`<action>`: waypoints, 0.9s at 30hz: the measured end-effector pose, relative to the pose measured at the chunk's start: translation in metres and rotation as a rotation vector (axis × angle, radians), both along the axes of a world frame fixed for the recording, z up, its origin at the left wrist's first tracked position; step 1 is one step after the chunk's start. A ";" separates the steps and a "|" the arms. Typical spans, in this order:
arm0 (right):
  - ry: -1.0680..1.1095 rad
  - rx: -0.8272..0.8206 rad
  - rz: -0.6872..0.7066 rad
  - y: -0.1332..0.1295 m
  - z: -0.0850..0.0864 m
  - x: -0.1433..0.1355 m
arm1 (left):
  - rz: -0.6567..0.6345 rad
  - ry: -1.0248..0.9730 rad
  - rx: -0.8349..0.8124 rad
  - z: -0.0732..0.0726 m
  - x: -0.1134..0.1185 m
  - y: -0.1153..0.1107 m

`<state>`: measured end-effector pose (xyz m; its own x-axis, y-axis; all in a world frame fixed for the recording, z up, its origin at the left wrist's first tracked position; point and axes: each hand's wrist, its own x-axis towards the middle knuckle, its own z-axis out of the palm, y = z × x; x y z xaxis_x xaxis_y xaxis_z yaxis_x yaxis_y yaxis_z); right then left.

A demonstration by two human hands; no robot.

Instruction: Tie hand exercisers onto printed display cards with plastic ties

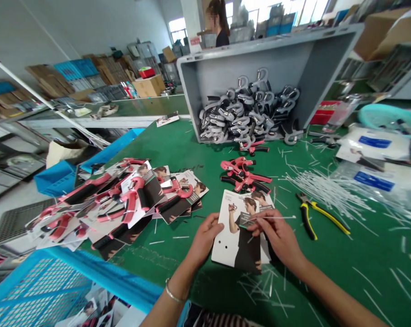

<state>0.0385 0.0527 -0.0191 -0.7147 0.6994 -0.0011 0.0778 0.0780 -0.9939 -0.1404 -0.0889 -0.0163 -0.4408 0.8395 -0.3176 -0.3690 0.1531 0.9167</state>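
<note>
My left hand (206,237) pinches the left edge of a printed white-and-black backing card (226,247), held tilted over the green table. Another card shows partly behind it, to the right. Between the thumb and fingers of my right hand (275,234) is a thin white cable tie (283,217), its head pointing right. That hand also rests against the card's right side. Two small holes show near the card's lower left. Just beyond the card lie several pink-and-black spring hand grips (246,175). Yellow-and-black cutting pliers (319,212) lie to the right, jaws slightly apart.
A grey bin (260,50) on its side holds many grey hand grips (239,113). Carded pink grips (123,200) are piled left. Loose cable ties (328,190) and plastic bags (376,141) lie right. A blue crate (89,259) stands lower left. A person (222,27) is beyond.
</note>
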 end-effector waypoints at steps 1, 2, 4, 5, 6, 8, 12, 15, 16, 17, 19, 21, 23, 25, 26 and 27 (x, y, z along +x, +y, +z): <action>-0.033 0.020 0.013 -0.003 -0.004 -0.002 | 0.002 -0.001 -0.004 -0.002 -0.001 -0.001; -0.055 0.034 0.019 -0.005 -0.007 -0.003 | 0.010 0.009 -0.010 -0.004 -0.001 -0.002; -0.069 0.049 0.005 -0.008 -0.012 -0.005 | 0.055 0.060 -0.015 -0.006 -0.001 -0.001; -0.063 0.058 -0.013 -0.010 -0.015 -0.006 | 0.089 0.079 -0.008 -0.007 0.000 0.000; -0.049 0.068 -0.036 -0.011 -0.017 -0.007 | 0.129 0.079 0.005 -0.009 0.002 0.001; -0.006 0.085 -0.080 -0.014 -0.020 -0.008 | 0.210 -0.004 0.033 -0.013 0.006 0.004; 0.058 0.122 -0.091 -0.019 -0.025 -0.008 | 0.289 -0.171 0.022 -0.024 0.017 0.010; 0.096 0.104 -0.126 -0.022 -0.027 -0.009 | 0.262 -0.173 0.011 -0.027 0.021 0.014; 0.109 0.087 -0.151 -0.023 -0.027 -0.010 | 0.256 -0.169 0.008 -0.027 0.021 0.015; 0.121 0.072 -0.174 -0.024 -0.027 -0.011 | 0.251 -0.163 0.006 -0.027 0.021 0.016; 0.135 0.059 -0.199 -0.025 -0.028 -0.012 | 0.243 -0.143 0.002 -0.028 0.020 0.016; 0.142 0.072 -0.191 -0.025 -0.030 -0.012 | 0.225 -0.109 -0.007 -0.029 0.018 0.015; 0.123 0.102 -0.160 -0.024 -0.032 -0.010 | 0.197 -0.061 -0.025 -0.031 0.016 0.014; 0.065 0.159 -0.119 -0.022 -0.034 -0.009 | 0.169 0.011 -0.046 -0.030 0.015 0.014; 0.030 0.198 -0.099 -0.021 -0.034 -0.009 | 0.150 0.078 -0.058 -0.029 0.014 0.015; 0.003 0.240 -0.084 -0.020 -0.034 -0.009 | 0.126 0.162 -0.074 -0.026 0.013 0.016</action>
